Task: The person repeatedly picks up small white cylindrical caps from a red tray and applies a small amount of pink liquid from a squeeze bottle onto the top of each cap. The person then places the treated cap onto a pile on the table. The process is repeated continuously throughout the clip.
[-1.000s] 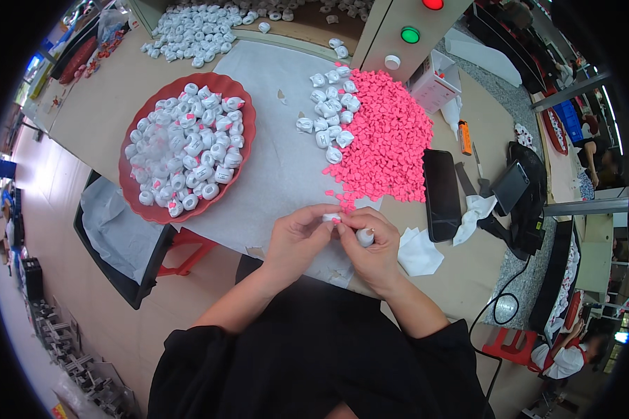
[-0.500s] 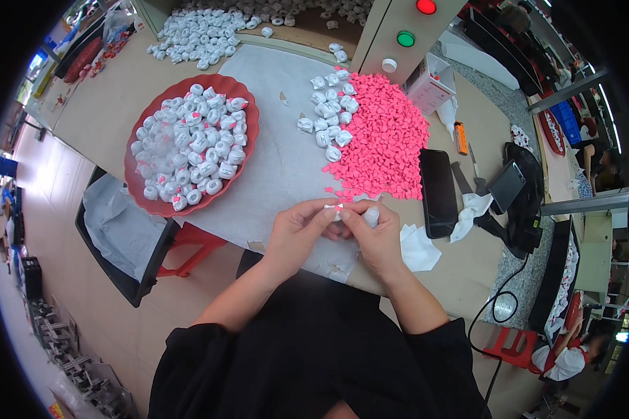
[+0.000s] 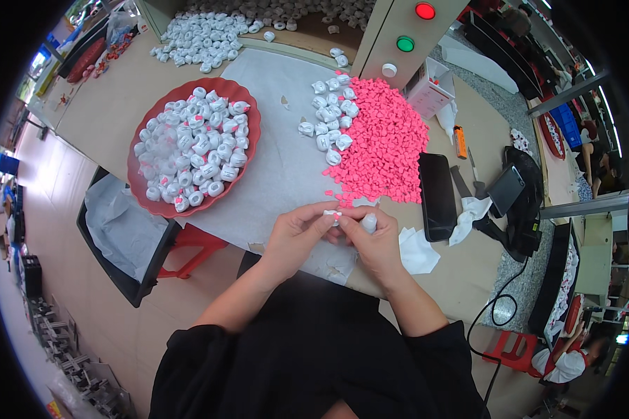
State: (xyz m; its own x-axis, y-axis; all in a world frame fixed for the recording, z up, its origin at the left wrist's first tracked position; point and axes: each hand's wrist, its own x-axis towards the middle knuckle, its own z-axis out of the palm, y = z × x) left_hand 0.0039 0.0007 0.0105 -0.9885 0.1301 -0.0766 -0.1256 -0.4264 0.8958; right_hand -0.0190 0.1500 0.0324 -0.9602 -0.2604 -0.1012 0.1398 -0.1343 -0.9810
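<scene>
My left hand (image 3: pixel 286 237) and my right hand (image 3: pixel 379 244) meet above the front edge of the table. Between their thumbs and fingertips they pinch a small white ring-shaped piece (image 3: pixel 328 212) with a bit of pink on it. A whitish rounded tip (image 3: pixel 369 223), perhaps of a small bottle, pokes out of my right hand; the rest is hidden. Just beyond my hands spreads a heap of small pink pieces (image 3: pixel 384 140). Several white pieces (image 3: pixel 323 115) with dark markings lie along its left side. To the left, a red scalloped bowl (image 3: pixel 256 133) holds many such white pieces, some with pink bits.
A black phone (image 3: pixel 437 199), a white cloth (image 3: pixel 419 251), an orange lighter (image 3: pixel 460 142) and a knife (image 3: pixel 474 166) lie on the right. At the back stands a cabinet (image 3: pixel 391 42) with red and green lights. A black tray (image 3: pixel 143 279) sits lower left.
The white piece has turned slightly between my fingertips, and its pink bit now faces the thumbs. Both hands stay in nearly the same place.
</scene>
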